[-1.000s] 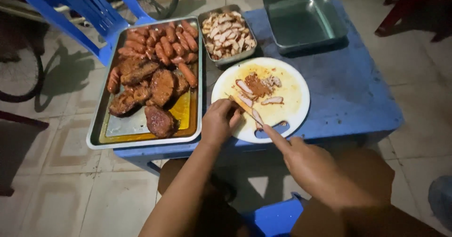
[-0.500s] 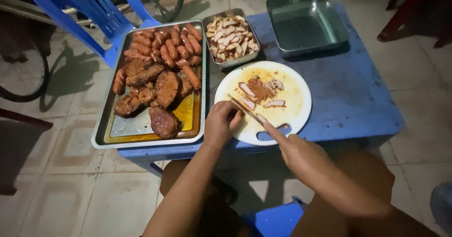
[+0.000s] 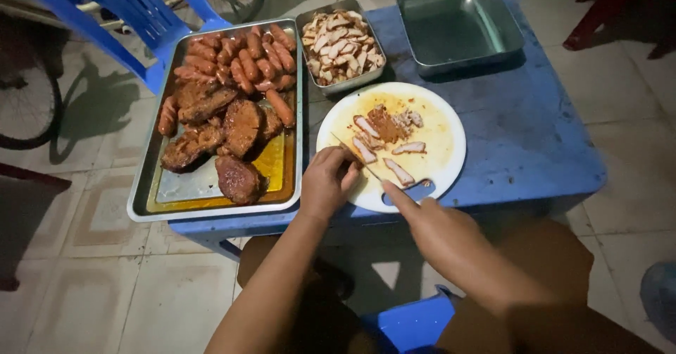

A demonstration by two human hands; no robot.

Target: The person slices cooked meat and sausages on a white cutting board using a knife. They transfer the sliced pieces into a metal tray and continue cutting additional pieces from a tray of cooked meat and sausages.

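In the head view, both forearms reach up from the bottom edge toward a round white cutting board (image 3: 443, 139) on a blue table (image 3: 535, 136). The left hand (image 3: 327, 181) comes in from about 6 o'clock, its forearm angled toward 1 o'clock, and rests knuckles-up on the board's 8 o'clock edge. Its fingers (image 3: 348, 162) are curled down and pinched over a strip of grilled meat (image 3: 363, 150), pinning it to the board.

The right hand (image 3: 440, 231) enters from 5 o'clock, wrist low, fingers wrapped closed around the handle of a knife (image 3: 366, 164); the index finger stretches forward along the top toward 11 o'clock. The narrow blade runs from that fingertip up toward 10 o'clock and passes just beside the left fingertips, touching the meat they hold.

Cut slices (image 3: 401, 171) lie loose on the board at 12 to 3 o'clock from the left fingers, near a darker chunk of meat (image 3: 386, 123) at the board's centre.

At 9 o'clock from the board sits a large steel tray (image 3: 211, 199) of sausages (image 3: 243, 62) and grilled meat slabs (image 3: 239, 125). At 11 o'clock a small steel pan (image 3: 310, 23) holds sliced meat, and at 1 o'clock stands an empty steel pan (image 3: 458, 23). A blue plastic chair (image 3: 120, 16) stands beyond the tray.
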